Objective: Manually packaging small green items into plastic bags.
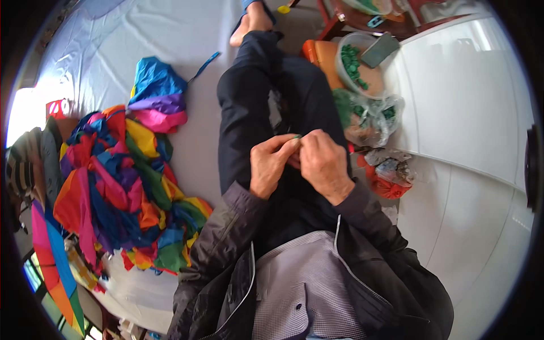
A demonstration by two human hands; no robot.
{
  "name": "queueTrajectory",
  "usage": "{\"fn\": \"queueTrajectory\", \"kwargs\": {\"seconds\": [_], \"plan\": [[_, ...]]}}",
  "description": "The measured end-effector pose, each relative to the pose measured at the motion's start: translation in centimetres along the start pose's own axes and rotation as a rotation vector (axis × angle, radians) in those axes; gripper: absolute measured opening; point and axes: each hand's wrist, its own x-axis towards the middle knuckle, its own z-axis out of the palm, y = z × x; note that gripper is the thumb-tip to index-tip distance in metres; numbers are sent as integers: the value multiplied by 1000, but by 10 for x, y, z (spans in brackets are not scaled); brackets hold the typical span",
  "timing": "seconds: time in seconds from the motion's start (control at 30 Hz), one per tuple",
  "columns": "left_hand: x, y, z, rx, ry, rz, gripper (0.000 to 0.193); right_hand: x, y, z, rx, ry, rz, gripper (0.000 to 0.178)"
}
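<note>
Over my lap, my left hand (268, 165) and my right hand (324, 163) meet at the fingertips. A tiny green piece (297, 136) shows between my left thumb and forefinger, its kind too small to make out. My right fingers are curled closed right beside it, and whatever they pinch is hidden. To the right of my knees, a clear round tub (339, 63) holds several small green pieces (352, 67). A clear plastic bag (391, 129) next to it has more green pieces inside.
At left lies a big heap of rainbow-coloured fabric (116, 187), with a blue, purple and pink fabric bundle (157, 90) beyond it. A phone (379, 51) rests at the tub's edge. A red bag (388, 184) sits beside a white cabinet (470, 102) on the right.
</note>
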Motion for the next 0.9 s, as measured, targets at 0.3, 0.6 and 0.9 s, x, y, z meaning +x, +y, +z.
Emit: {"fn": "queueTrajectory", "kwargs": {"seconds": [0.3,0.6,0.9], "plan": [[0,1,-6,-63,-54,-36,25,-7,7,6,300,1,119,18],[2,-1,-7,28,-94,-29,27,-9,22,12,672,-67,369,11],[2,-8,-6,248,-65,64,26,-14,24,21,496,22,245,6]]}}
